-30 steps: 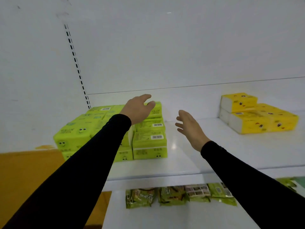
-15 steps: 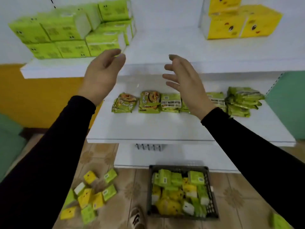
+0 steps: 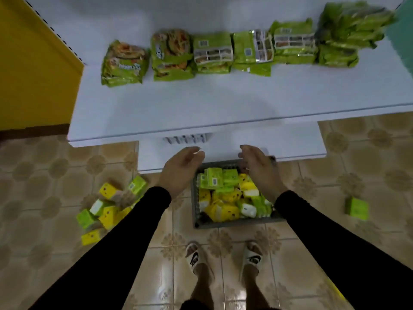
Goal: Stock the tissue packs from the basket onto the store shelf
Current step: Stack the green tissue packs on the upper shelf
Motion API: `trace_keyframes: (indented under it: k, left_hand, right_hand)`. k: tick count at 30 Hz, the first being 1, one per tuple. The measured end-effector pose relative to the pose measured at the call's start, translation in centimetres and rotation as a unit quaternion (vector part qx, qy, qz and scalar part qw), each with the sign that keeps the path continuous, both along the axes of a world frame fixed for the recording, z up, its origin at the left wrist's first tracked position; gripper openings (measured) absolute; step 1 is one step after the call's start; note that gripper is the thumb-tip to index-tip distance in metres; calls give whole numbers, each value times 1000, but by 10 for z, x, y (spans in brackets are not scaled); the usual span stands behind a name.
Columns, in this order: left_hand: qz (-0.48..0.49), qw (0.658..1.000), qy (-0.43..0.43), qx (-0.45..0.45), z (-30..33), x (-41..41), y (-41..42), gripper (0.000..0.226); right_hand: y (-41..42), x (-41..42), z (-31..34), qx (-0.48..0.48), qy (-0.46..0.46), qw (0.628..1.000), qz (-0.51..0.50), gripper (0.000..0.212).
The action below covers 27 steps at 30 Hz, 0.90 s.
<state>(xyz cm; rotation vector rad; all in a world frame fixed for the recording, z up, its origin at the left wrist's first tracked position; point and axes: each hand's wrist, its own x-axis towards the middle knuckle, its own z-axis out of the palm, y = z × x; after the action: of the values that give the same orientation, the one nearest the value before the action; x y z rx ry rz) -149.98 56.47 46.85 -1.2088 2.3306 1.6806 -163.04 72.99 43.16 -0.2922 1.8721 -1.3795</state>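
Observation:
A dark grey basket [image 3: 234, 222] stands on the tiled floor below the shelf, filled with several green and yellow tissue packs [image 3: 225, 193]. My left hand [image 3: 181, 168] hovers over the basket's left rim, fingers relaxed and holding nothing. My right hand [image 3: 259, 168] hovers above the basket's right side, fingers loosely bent, also holding nothing. The white store shelf [image 3: 201, 108] runs across the view above the basket.
A row of green snack bags [image 3: 212, 54] lies along the back of the shelf. Several loose tissue packs [image 3: 107, 206] are scattered on the floor at left, and one green pack [image 3: 356, 208] lies at right. My feet in white sandals [image 3: 223, 258] stand behind the basket.
My view has tilted down from the upper shelf to the floor. Both hands have dropped from shelf height to just above the basket, still holding nothing.

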Motion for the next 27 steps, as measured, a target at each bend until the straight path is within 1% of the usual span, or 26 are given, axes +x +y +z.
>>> trace_keyframes:
  k: [2,3,5,7,10,13,15,17,19,22,25,27]
  left_hand:
    - [-16,999,-34,30,-56,-2,0,35]
    - [-18,998,-44,39,-84,-4,-1,31]
    - [-9,997,-64,47,-146,-8,-5,28]
    - [7,994,-94,61,-212,-10,-9,37]
    - [37,986,-143,78,-311,-8,-12,44]
    - [33,981,-177,72,-404,-9,-14,54]
    - [54,980,-175,75,-456,-13,-15,59]
    - [91,978,-159,99,-503,-18,-16,63]
    - [131,973,-125,142,-542,-23,-16,69]
    - [186,962,-93,177,-575,-38,-11,74]
    - [205,963,-75,160,-586,-45,-3,62]
    - [201,966,-86,136,-584,-39,1,57]
  right_hand:
    - [4,10,-61,49,-26,998,-5,79]
    - [5,13,-91,71,-39,997,-3,78]
    - [6,16,-147,103,-58,993,2,60]
    - [2,13,-205,135,-59,989,14,50]
    - [-11,5,-292,165,-52,985,9,48]
    - [-32,-7,-379,178,-38,983,17,46]
    - [-49,-18,-433,183,-22,982,30,47]
    - [-67,-29,-482,183,-19,982,34,50]
    - [-85,-38,-521,178,-25,983,31,52]
    - [-107,-43,-558,165,-60,984,-7,54]
    - [-114,-37,-568,158,-72,984,-47,60]
    - [-108,-33,-563,157,-64,984,-53,63]
